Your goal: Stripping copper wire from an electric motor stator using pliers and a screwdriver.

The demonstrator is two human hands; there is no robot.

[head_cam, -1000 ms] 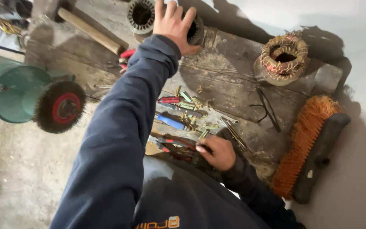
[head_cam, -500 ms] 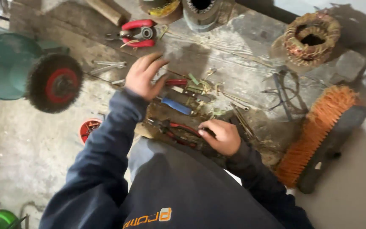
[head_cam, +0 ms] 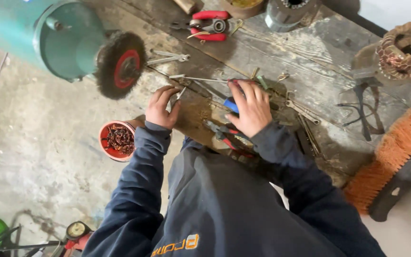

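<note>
Your left hand (head_cam: 160, 107) was at the near edge of the wooden bench (head_cam: 281, 52). Its fingers were bent around a small thin metal piece (head_cam: 180, 93). I could not tell if you really held it or only touched it.

Your right hand (head_cam: 250, 108) lay flat on the pile of small tools in the middle of the bench. Its fingers were stretched out and not closed on anything. Part of a blue-handled tool (head_cam: 231, 104) peeked out just left of that hand. Red-handled pliers (head_cam: 228, 139) lay under your wrist.

I think the work was only at its start. Nothing was lifted yet, and the small tools lay all mixed up. A long thin rod (head_cam: 200, 79) lay just past your hands. The red cup (head_cam: 117, 139) to the near left had curly copper bits in it.

Some things were hard to see. Your right hand hid what was under it. The green motor (head_cam: 48, 33) with its wire brush wheel (head_cam: 120, 64) was cut off at the far left. The copper coil (head_cam: 407, 50) and the orange brush (head_cam: 391, 157) were cut off at the right.
</note>
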